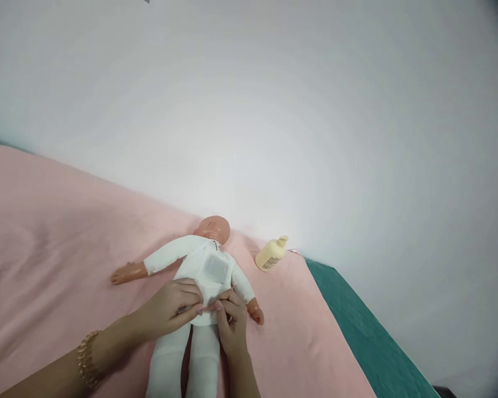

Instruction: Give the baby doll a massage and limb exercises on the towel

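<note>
Pinching the white suit at the waist of the doll, we have our left hand and right hand both closed on a fold of thin cloth, fingertips nearly meeting. The doll lies flat on the pink blanket, head away from us. We judge it light, with a hard plastic head and hands and a soft, floppy body. The fabric should stretch and slip, so the waist hem is the better grip, or the torso if lifting. A cream bottle lies just beside the doll's head. The doll's feet are cut off below. Our fingers hide the hem, and we cannot tell whether the doll is face up.
</note>
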Tool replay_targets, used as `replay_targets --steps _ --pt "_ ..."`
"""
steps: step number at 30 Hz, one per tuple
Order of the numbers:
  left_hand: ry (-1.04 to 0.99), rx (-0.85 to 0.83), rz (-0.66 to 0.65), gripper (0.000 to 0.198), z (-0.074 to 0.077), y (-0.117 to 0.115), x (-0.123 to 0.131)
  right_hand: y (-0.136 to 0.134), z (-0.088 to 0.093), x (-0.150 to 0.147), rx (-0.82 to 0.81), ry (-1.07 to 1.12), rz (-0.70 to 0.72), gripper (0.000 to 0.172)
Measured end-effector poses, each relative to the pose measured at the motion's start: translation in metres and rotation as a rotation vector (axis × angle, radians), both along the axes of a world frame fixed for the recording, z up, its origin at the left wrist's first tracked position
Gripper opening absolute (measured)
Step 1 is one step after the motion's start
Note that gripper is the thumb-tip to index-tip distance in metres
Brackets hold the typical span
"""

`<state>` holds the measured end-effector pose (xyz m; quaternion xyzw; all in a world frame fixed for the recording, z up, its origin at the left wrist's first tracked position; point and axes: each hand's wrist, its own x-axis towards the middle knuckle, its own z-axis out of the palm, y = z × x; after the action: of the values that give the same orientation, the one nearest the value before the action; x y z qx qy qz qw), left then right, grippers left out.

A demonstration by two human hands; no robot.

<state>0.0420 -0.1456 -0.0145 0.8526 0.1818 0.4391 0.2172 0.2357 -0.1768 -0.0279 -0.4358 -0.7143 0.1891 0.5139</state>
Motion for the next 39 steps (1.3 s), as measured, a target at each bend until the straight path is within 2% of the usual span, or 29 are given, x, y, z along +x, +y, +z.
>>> replay_targets --steps 3,6,14,17,20,23,33,39 --pt "-0.110 0.006 -0.004 0.025 0.001 -0.004 0.000 -0.001 -0.001 0.002 -0.011 0.025 -0.051 0.039" --pt "-0.137 0.015 0.038 0.022 0.002 -0.003 0.000 0.000 0.000 0.005 -0.023 0.038 -0.078 0.039" --pt "0.032 -0.047 0.105 0.022 -0.003 0.006 0.001 0.011 0.003 0.006 -0.123 0.030 -0.053 0.036" --pt "0.054 -0.063 0.124 0.025 -0.005 0.007 0.001 0.013 0.000 0.005 -0.151 0.026 -0.047 0.035" --pt "0.085 -0.082 0.128 0.025 -0.006 0.008 0.001 0.014 -0.003 0.005 -0.168 0.018 -0.050 0.025" --pt "0.100 -0.096 0.128 0.025 -0.006 0.009 0.001 0.015 -0.003 0.007 -0.175 0.009 -0.065 0.028" --pt "-0.073 -0.183 0.082 0.025 0.002 0.005 -0.001 0.011 0.001 0.011 -0.164 -0.007 -0.134 0.031" --pt "-0.020 -0.151 0.251 0.027 -0.004 0.007 -0.004 0.008 0.005 0.011 -0.162 -0.018 -0.163 0.028"
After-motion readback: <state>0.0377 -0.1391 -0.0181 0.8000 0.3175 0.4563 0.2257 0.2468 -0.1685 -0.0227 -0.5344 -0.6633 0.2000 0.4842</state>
